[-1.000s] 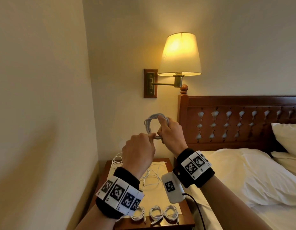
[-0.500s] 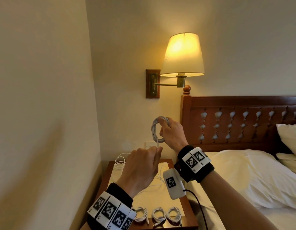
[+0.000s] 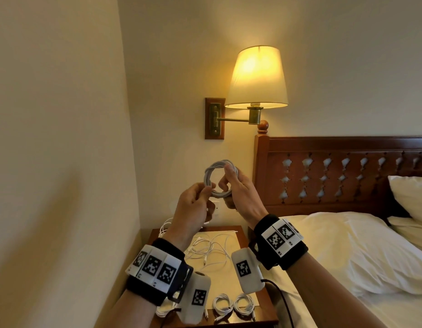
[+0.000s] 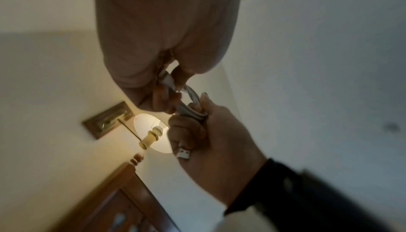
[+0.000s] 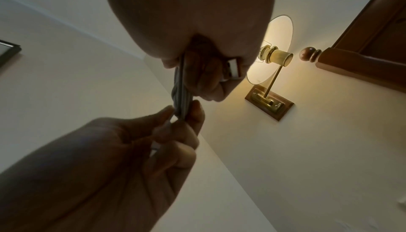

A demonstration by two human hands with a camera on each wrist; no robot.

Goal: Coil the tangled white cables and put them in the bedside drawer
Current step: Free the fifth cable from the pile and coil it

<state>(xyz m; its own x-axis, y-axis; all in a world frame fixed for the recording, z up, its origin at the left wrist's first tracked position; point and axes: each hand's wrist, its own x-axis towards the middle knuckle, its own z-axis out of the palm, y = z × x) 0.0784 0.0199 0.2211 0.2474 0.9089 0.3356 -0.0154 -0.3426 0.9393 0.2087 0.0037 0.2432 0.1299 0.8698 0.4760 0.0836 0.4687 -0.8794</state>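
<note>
Both hands grip a coil [image 3: 217,178] in mid-air above the nightstand [image 3: 238,235], left hand [image 3: 193,209] pinching its near edge, right hand [image 3: 238,192] clasping the far side, loose cables [image 3: 210,249] sprawled below near three finished coils [image 3: 233,304].

You're in a bedroom: bed [image 3: 335,252] with pillows [image 3: 411,197], carved headboard [image 3: 342,171], wall lamp [image 3: 258,79], nightstand [image 3: 238,235].

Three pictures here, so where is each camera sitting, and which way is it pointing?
Head: on the person's head, facing the wall lamp and nightstand; both forearms show.
Left wrist: looks up along the left hand at the right hand.
Right wrist: looks up along the right hand, the left hand below.
All three share the coiled white cable both hands hold.
</note>
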